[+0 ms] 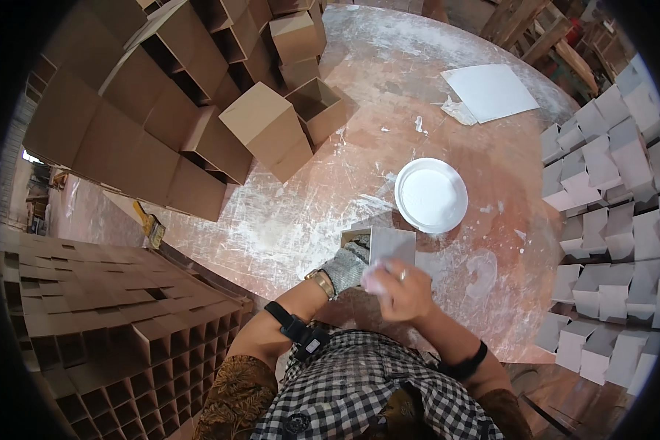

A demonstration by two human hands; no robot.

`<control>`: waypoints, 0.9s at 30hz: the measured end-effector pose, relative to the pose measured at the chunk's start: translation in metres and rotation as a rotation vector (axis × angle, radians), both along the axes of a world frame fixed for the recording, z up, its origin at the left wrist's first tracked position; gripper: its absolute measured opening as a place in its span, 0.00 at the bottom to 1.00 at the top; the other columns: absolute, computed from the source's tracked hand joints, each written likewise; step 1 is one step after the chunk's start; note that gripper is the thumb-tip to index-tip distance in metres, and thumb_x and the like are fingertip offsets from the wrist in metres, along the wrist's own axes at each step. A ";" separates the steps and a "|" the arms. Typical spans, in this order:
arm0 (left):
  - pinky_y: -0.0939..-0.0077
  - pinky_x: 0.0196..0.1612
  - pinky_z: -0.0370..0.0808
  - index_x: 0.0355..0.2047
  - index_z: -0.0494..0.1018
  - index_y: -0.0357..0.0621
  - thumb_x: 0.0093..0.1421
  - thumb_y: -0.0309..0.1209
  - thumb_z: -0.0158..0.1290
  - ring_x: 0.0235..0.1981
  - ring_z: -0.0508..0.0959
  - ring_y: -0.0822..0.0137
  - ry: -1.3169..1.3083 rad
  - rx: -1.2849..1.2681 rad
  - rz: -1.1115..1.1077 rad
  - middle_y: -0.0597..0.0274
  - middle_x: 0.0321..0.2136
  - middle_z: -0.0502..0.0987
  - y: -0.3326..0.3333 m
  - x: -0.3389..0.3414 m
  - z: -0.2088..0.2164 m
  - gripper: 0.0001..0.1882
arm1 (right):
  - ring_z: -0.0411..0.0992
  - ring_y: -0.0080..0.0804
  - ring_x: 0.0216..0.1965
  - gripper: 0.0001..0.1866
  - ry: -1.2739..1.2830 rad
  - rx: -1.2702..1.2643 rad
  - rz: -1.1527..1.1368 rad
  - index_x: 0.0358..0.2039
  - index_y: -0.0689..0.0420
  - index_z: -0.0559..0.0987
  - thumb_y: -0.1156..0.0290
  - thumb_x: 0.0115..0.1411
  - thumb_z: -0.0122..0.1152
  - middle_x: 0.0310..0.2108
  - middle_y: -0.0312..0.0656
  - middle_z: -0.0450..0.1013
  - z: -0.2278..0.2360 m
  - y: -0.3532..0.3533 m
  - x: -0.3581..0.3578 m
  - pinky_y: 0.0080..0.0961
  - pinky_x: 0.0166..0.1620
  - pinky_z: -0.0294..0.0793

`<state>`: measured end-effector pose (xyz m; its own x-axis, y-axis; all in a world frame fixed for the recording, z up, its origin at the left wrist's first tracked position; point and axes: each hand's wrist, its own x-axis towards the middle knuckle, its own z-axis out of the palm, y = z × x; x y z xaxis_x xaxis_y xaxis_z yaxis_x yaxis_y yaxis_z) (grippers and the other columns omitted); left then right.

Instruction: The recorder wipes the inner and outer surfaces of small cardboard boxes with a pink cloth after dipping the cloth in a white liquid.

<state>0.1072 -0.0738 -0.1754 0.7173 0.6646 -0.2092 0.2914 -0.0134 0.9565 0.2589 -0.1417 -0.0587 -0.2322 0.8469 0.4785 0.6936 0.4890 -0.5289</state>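
Far left, just off the counter's near-left edge, there's a big block of brown cardboard boxes with rows of square openings facing out. A yellow-handled brush lies right by the left edge. Then you've got a pile of bigger brown cartons filling the far-left corner, some with their open sides showing. Near the middle of the near edge, the left hand, in a grey glove, has hold of a small box, fingers tucked in at its open left end; the box's other visible side looks pale. The right hand, bare with a ring on, is closed around a blurry pinkish-white wad just in front of the box, can't tell if it's touching. Just past that, a round white bowl with white stuff inside sits mid-counter. A white sheet lies toward the far-right corner, and stacks of whitish boxes line the right edge.
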 end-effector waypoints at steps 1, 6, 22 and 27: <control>0.77 0.51 0.68 0.50 0.65 0.43 0.62 0.30 0.44 0.47 0.70 0.69 0.014 0.014 -0.009 0.60 0.46 0.69 0.001 -0.004 -0.006 0.15 | 0.73 0.41 0.25 0.15 0.020 0.009 0.046 0.33 0.49 0.78 0.76 0.41 0.55 0.33 0.44 0.72 0.003 -0.011 0.000 0.31 0.27 0.74; 0.77 0.51 0.68 0.48 0.66 0.42 0.61 0.30 0.46 0.46 0.70 0.69 -0.039 0.037 -0.067 0.59 0.45 0.70 0.010 0.005 -0.045 0.15 | 0.73 0.42 0.23 0.12 0.044 0.041 -0.126 0.31 0.50 0.78 0.76 0.43 0.55 0.31 0.45 0.73 0.006 0.050 0.002 0.32 0.26 0.73; 0.77 0.52 0.68 0.49 0.66 0.43 0.63 0.26 0.41 0.50 0.67 0.71 -0.219 -0.493 0.174 0.59 0.45 0.71 0.008 0.010 0.013 0.14 | 0.73 0.44 0.34 0.14 0.076 0.088 -0.026 0.32 0.54 0.77 0.78 0.41 0.54 0.35 0.44 0.73 -0.012 0.061 0.018 0.37 0.35 0.74; 0.69 0.57 0.61 0.55 0.62 0.44 0.59 0.43 0.45 0.53 0.66 0.59 -0.250 -0.501 0.050 0.50 0.53 0.65 0.002 -0.010 -0.036 0.26 | 0.70 0.43 0.31 0.19 0.018 0.077 0.061 0.32 0.52 0.77 0.78 0.35 0.56 0.38 0.43 0.71 -0.007 0.025 0.016 0.37 0.32 0.70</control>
